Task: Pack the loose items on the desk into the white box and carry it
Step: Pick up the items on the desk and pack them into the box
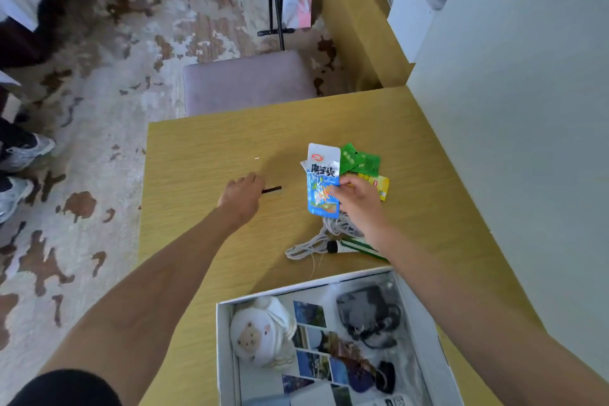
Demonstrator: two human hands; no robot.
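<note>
The white box (423, 330) sits open at the near edge of the desk (197, 158). Beyond the box, the right hand (359, 198) pinches a blue snack packet (323, 181) upright above a white cable (314, 242). Farther from the box and to its left, the left hand (242, 194) has its fingertips at a small black stick (273, 189); whether it grips or only touches the stick I cannot tell.

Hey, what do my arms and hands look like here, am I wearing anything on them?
Both forearms are bare. The left hand and right hand have no gloves, and no watch, band or ring shows. Some black cloth at the left upper arm may be a short sleeve.
</note>
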